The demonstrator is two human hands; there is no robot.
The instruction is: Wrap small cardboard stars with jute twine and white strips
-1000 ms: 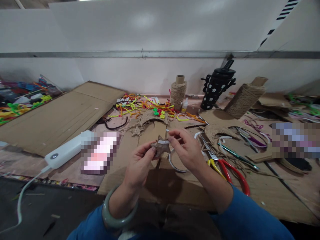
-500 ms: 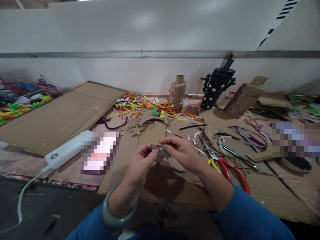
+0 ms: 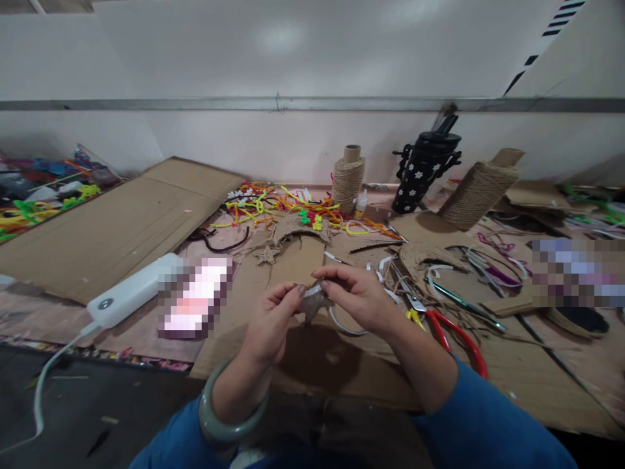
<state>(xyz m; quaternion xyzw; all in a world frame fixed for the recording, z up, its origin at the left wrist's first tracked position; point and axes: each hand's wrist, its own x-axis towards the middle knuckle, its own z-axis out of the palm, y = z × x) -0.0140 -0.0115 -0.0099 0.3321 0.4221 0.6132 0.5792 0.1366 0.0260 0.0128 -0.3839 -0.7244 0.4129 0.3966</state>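
Note:
Above the cardboard, my left hand [image 3: 271,319] and my right hand [image 3: 359,296] pinch a small grey-brown piece with pointed edges [image 3: 310,306] between thumbs and fingertips. A white strip lies along its upper edge; the fingers cover part of its outline. Just beyond my hands is a twine-wrapped crescent [image 3: 297,228] with green, red and yellow flowers, and a small twine star [image 3: 267,254] at its left end. Red-handled scissors [image 3: 456,335] and a yellow-handled tool [image 3: 416,317] lie right of my right hand, near a second twine crescent [image 3: 424,255].
Two twine spools [image 3: 348,179] [image 3: 481,192], a small glue bottle [image 3: 361,206] and a black flowered holder [image 3: 422,169] stand at the back. Pipe cleaners [image 3: 258,207] spread behind the crescent. To the left are a white power bank [image 3: 131,293], a blurred-out phone [image 3: 198,296] and a cardboard sheet [image 3: 122,228].
My left fingertips have shifted slightly left along the piece, and more of its white strip shows between the thumbs. Things on the table stay in place.

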